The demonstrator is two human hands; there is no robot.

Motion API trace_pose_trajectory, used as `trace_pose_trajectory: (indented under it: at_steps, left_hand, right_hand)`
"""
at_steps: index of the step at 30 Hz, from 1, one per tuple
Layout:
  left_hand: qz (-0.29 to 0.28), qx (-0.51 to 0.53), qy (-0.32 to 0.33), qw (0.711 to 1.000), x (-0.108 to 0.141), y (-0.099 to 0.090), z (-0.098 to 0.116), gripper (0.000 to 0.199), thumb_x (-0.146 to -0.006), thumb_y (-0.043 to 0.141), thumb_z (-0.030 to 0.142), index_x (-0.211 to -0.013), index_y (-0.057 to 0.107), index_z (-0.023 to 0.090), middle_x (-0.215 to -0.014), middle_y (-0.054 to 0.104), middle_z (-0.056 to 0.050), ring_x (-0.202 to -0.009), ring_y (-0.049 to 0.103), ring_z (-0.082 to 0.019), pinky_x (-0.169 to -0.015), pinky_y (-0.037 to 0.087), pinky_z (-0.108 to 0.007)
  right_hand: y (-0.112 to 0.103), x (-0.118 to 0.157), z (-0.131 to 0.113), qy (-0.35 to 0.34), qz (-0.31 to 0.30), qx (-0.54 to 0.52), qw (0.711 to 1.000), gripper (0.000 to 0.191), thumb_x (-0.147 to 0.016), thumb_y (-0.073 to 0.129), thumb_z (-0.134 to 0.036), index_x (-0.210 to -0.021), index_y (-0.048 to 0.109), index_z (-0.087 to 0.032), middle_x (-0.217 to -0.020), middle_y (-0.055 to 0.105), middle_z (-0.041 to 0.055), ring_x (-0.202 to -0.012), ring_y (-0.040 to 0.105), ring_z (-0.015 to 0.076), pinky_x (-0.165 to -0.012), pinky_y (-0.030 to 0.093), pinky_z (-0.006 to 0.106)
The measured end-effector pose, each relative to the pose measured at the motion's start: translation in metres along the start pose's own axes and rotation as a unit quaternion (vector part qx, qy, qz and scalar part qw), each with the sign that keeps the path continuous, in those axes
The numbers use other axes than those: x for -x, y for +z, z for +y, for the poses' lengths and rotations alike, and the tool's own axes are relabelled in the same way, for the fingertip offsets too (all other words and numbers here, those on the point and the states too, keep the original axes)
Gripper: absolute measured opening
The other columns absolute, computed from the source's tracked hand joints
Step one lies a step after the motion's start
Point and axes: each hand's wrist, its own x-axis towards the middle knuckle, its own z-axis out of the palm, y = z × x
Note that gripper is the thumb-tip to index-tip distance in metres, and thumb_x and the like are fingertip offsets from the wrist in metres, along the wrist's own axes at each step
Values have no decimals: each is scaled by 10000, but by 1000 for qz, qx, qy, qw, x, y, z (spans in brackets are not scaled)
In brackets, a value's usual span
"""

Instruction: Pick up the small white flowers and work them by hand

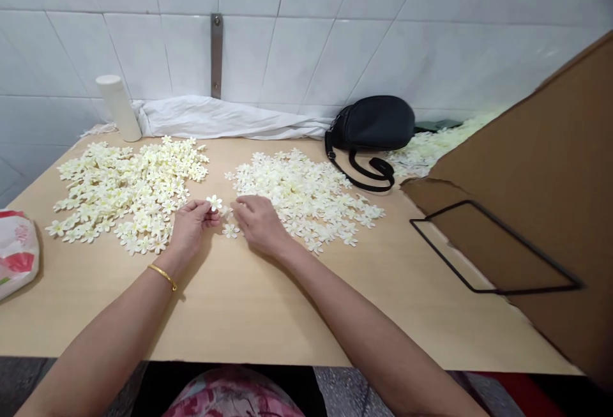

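My left hand (194,222) pinches a small white artificial flower (214,202) between thumb and fingertips, its petals facing up. Just across from it is my right hand (260,222), its fingers loosely bent and slightly apart, pointing left. Its thumb is mostly hidden, and no flower shows in its grip. Below the right fingertips, a loose white flower (230,230) lies on the table. Beyond my left hand spreads a heap of cream-yellow flowers (119,181); a second, whiter heap (306,190) lies beyond and to the right of my right hand.
A white cylindrical bottle (119,109) and a white cloth (230,117) stand along the tiled wall. A black bag (376,123) with a strap lies behind the right heap. Cardboard (541,168) with a black wire frame (507,238) rises at right. A plastic bag (18,252) sits left.
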Motion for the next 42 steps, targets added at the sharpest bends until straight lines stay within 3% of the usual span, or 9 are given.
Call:
trace_pose_trajectory:
  at_steps: [3, 9, 17, 33, 35, 38, 42]
  left_hand:
    - [-3, 4, 7, 1000, -1, -1, 1, 93, -631, 620, 164, -649, 553, 102, -557, 577, -21, -496, 547, -86, -518, 451, -212]
    - [16, 0, 10, 1000, -2, -3, 3, 139, -614, 641, 197, -666, 548, 108, -565, 584, -20, -494, 543, -82, -526, 452, -209]
    - [5, -16, -4, 1000, 2, 0, 0, 139, -620, 643, 205, -663, 547, 115, -583, 592, -22, -502, 546, -84, -529, 454, -216]
    - [5, -24, -8, 1000, 2, 0, 0, 133, -619, 644, 202, -650, 546, 118, -573, 589, -22, -495, 549, -89, -513, 448, -215]
    - [6, -25, -9, 1000, 2, 0, 0, 135, -618, 646, 205, -646, 547, 117, -573, 588, -22, -494, 548, -89, -515, 448, -217]
    - [-3, -25, -11, 1000, 2, -1, -2, 149, -611, 656, 219, -645, 552, 118, -580, 590, -25, -495, 546, -89, -520, 451, -222]
    - [-9, -20, -15, 1000, 3, -1, -3, 176, -596, 670, 244, -627, 550, 119, -576, 586, -25, -485, 538, -87, -504, 442, -223]
  right_hand:
    - [4, -6, -6, -37, -67, 35, 996, 456, -895, 293, -383, -1287, 423, -189, -1375, 379, 103, -1298, 228, 264, -1044, 118, 475]
    - [9, -25, 6, 91, -166, 36, 981, 557, -882, 144, -523, -1373, 263, -286, -1464, 202, 84, -1349, 66, 299, -1030, 44, 558]
    - [11, -29, 32, 149, -152, 47, 976, 571, -879, 119, -530, -1372, 264, -281, -1462, 207, 89, -1344, 80, 310, -1028, 63, 566]
    - [-1, -30, 38, 159, -133, 47, 977, 611, -855, 114, -582, -1374, 255, -292, -1464, 201, 81, -1342, 73, 318, -1031, 70, 557]
    - [-4, -29, 41, 187, -114, 62, 974, 617, -857, 92, -575, -1383, 235, -285, -1469, 184, 78, -1343, 43, 322, -1031, 53, 560]
    - [-5, -27, 54, 288, -117, 71, 948, 646, -846, 69, -590, -1390, 217, -273, -1464, 179, 105, -1327, 62, 378, -1000, 76, 601]
    - [2, -28, 72, 316, -138, 71, 936, 627, -848, 78, -585, -1392, 195, -296, -1459, 192, 109, -1314, 122, 380, -974, 130, 611]
